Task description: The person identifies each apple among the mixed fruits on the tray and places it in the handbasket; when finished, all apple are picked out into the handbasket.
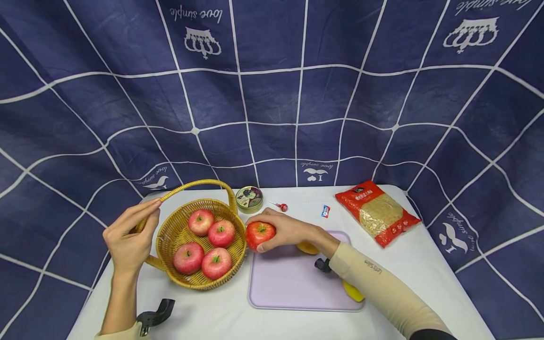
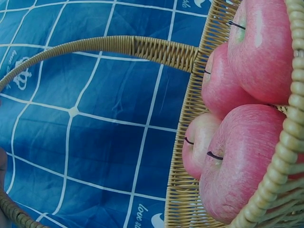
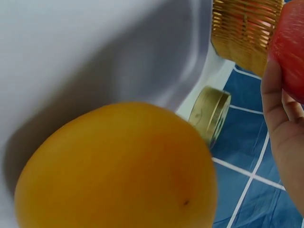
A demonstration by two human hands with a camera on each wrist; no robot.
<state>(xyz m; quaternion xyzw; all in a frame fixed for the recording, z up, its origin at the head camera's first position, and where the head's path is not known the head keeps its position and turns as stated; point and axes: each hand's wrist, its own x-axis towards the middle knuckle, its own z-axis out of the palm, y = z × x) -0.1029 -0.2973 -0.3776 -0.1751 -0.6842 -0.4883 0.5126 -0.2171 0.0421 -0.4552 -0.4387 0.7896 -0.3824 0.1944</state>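
Observation:
A wicker basket (image 1: pixel 160 243) with a tall handle stands on the left of the table, with several pink-red apples (image 1: pixel 216 263) inside. My left hand (image 1: pixel 132 233) grips the basket's handle (image 1: pixel 193 183) at its left side; in the left wrist view the handle (image 2: pixel 114 43) arches beside the apples (image 2: pixel 244 156). Between its fingers and thumb my right hand (image 1: pixel 286 229) holds a red apple (image 1: pixel 260 235), just right of the basket rim. The right wrist view shows this apple (image 3: pixel 290 47) at the right edge, with the fingers around it.
A lilac tray (image 1: pixel 289 288) lies under the right forearm, bearing a yellow-orange fruit (image 3: pixel 118 166) and a yellow item (image 1: pixel 353 292) partly hidden by the sleeve. Behind are a round tin (image 1: pixel 249 199), a lollipop (image 1: pixel 284 207), a small wrapped candy (image 1: pixel 325 211) and a red food bag (image 1: pixel 378 212).

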